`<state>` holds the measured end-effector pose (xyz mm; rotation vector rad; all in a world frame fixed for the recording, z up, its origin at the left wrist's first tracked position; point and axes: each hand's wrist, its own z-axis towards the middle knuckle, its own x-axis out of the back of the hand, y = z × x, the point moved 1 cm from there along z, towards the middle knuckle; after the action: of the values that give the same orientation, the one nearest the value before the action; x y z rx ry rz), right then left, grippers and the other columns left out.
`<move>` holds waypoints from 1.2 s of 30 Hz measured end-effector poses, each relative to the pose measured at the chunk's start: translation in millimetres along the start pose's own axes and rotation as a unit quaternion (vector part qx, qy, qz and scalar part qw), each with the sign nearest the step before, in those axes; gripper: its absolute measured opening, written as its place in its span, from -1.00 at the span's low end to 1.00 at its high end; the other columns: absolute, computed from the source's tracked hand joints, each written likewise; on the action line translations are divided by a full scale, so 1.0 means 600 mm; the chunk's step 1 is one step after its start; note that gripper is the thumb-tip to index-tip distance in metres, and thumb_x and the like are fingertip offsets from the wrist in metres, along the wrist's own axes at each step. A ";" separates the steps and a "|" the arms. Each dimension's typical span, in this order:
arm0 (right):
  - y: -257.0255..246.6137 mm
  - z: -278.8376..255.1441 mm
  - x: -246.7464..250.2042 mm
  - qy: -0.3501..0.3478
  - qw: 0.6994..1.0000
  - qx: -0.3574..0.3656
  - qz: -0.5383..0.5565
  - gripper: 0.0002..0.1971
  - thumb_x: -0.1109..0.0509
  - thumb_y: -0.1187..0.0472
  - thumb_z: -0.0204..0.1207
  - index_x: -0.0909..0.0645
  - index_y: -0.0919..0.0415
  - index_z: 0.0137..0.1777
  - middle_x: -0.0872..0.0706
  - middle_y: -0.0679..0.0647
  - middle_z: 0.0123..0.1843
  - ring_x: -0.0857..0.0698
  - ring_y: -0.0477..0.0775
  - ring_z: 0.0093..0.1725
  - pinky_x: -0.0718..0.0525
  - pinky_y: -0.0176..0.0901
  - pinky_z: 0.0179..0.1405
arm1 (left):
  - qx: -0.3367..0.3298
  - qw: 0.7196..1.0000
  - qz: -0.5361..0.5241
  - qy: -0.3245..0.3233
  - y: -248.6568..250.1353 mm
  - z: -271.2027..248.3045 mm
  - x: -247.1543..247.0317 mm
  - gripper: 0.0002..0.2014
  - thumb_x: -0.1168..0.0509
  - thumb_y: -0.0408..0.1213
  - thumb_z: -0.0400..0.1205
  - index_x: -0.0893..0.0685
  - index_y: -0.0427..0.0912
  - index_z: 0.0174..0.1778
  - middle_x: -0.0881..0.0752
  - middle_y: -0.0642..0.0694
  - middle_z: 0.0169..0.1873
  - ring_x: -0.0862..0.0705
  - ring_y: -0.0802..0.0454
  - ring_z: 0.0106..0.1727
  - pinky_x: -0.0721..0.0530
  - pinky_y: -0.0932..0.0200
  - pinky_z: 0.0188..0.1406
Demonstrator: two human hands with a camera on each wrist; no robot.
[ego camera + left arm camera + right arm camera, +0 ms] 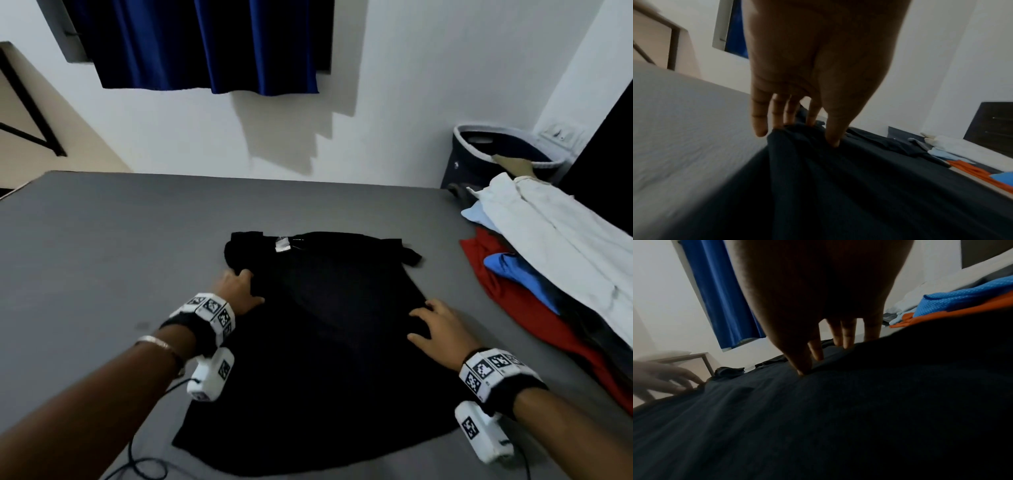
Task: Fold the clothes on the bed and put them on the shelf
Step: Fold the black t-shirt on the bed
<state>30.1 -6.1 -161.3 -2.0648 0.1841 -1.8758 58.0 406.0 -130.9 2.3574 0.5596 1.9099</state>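
A black T-shirt (325,342) lies spread on the grey bed (102,257), collar and white label (282,245) at the far end. My left hand (239,287) rests on the shirt's left edge just below the bunched left sleeve. In the left wrist view the left hand (797,136) has straight fingers and thumb touching slightly gathered black fabric (838,186). My right hand (435,325) lies spread on the shirt's right edge. From the right wrist, the right hand (824,356) shows fingertips pressing the dark cloth (818,418).
A pile of clothes lies along the bed's right side: a white garment (548,240), a red one (513,308) and a blue one (524,277). A dark laundry basket (479,161) stands in the far right corner. Blue curtains (205,44) hang on the far wall. A cable (144,462) trails at the near left.
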 end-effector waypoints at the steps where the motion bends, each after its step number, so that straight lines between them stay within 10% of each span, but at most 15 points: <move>1: 0.001 -0.011 0.002 0.003 1.000 -0.025 -0.001 -0.51 -0.52 0.07 0.49 -0.57 0.14 0.40 -0.36 0.24 0.46 -0.48 0.27 0.43 -0.43 -0.05 0.46 | 0.010 1.000 -0.007 0.001 -0.005 -0.025 -0.012 -0.30 -0.42 0.11 0.55 -0.38 -0.20 0.48 -0.48 -0.41 0.36 -0.56 -0.38 0.36 -0.53 -0.13 0.40; 10: 0.009 -0.126 0.016 0.032 0.983 -0.160 0.080 -0.60 -0.41 0.28 0.52 -0.46 0.18 0.34 -0.73 0.29 0.16 -0.71 0.33 0.15 -0.62 0.01 0.08 | 0.111 0.987 -0.109 -0.034 -0.050 -0.213 -0.057 -0.43 -0.42 -0.05 0.60 -0.40 -0.34 0.37 -0.58 -0.33 0.35 -0.58 -0.24 0.39 -0.51 0.05 0.29; 18: 0.028 -0.160 0.038 0.221 0.904 -0.235 0.280 -0.87 -0.47 0.31 0.52 -0.65 0.34 0.01 -0.76 0.34 0.03 -0.72 0.37 0.04 -0.60 0.08 0.10 | 0.145 0.931 -0.334 0.036 -0.094 -0.261 -0.033 -0.72 -0.34 -0.20 0.67 -0.64 -0.39 0.10 -0.75 -0.38 0.06 -0.73 -0.27 0.09 -0.67 -0.08 0.16; 22: 0.028 -0.188 0.009 0.126 0.899 -0.291 0.303 -0.83 -0.46 0.19 0.53 -0.61 0.30 -0.13 -0.73 0.29 -0.30 -0.73 0.31 -0.36 -0.75 0.32 -0.13 | 0.157 0.960 -0.227 -0.043 -0.089 -0.300 -0.050 -0.63 -0.36 -0.14 0.66 -0.64 -0.39 0.23 -0.72 -0.25 0.13 -0.70 -0.18 0.16 -0.55 0.10 0.09; 26: 0.002 -0.210 -0.008 0.158 0.926 -0.259 0.224 -0.56 -0.55 0.21 0.45 -0.48 0.33 0.24 -0.69 0.39 0.11 -0.70 0.44 0.11 -0.58 0.12 0.12 | 0.163 0.965 -0.198 -0.048 -0.101 -0.329 -0.070 -0.52 -0.37 -0.04 0.65 -0.53 -0.32 0.33 -0.65 -0.26 0.27 -0.62 -0.21 0.33 -0.55 0.07 0.27; 36: 0.018 -0.240 0.042 0.305 0.866 -0.255 0.303 -0.82 -0.31 0.46 0.51 -0.64 0.36 0.06 -0.72 0.39 0.09 -0.66 0.45 0.09 -0.55 0.13 0.14 | 0.096 0.968 -0.231 0.022 -0.103 -0.391 -0.094 -0.70 -0.37 -0.29 0.65 -0.44 -0.26 0.20 -0.65 -0.28 0.16 -0.64 -0.21 0.21 -0.55 0.05 0.16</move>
<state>-106.9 -48.0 -131.8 -1.3048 1.4334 -2.0931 -190.6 403.5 -145.7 2.0368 1.2238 1.7568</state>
